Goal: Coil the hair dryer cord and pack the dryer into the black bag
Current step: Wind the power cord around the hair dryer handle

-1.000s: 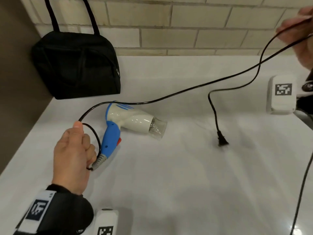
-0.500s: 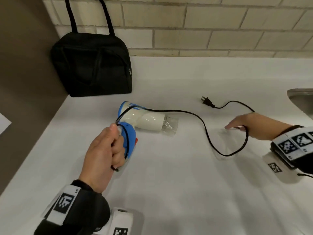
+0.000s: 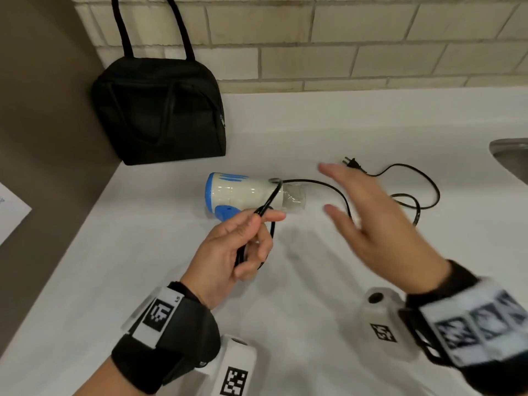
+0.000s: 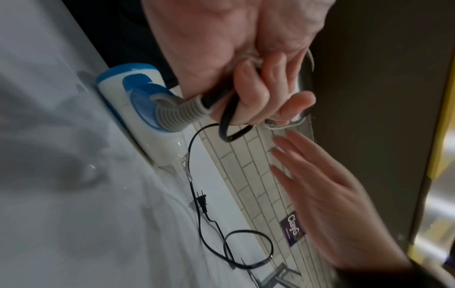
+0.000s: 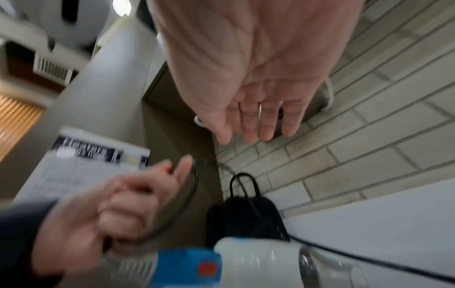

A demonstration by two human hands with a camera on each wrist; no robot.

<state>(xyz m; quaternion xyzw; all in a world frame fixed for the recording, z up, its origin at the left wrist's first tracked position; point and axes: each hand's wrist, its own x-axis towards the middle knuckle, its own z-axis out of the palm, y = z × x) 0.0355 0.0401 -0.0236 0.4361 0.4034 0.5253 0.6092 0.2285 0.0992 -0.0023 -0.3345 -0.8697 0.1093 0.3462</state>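
The white and blue hair dryer (image 3: 243,194) lies on the white counter (image 3: 143,281), nozzle to the right. My left hand (image 3: 257,224) is just in front of it and grips a small loop of the black cord (image 3: 345,201) near the grey strain relief (image 4: 177,113). From there the cord runs over the dryer body and right to loose loops and the plug (image 3: 351,162). My right hand (image 3: 357,212) hovers over the cord with straight fingers and holds nothing. The black bag (image 3: 160,110) stands at the back left against the wall, zipped as far as I can see.
A steel sink rim (image 3: 508,155) is at the right edge. A brown side wall (image 3: 43,138) bounds the counter on the left, with a sheet of paper (image 3: 8,212) on it. Tiled wall (image 3: 371,52) runs behind.
My right hand has let go of the cord and moved left toward my left hand. The left hand has lifted its cord loop above the dryer handle. The loose cord lies in loops at the right.
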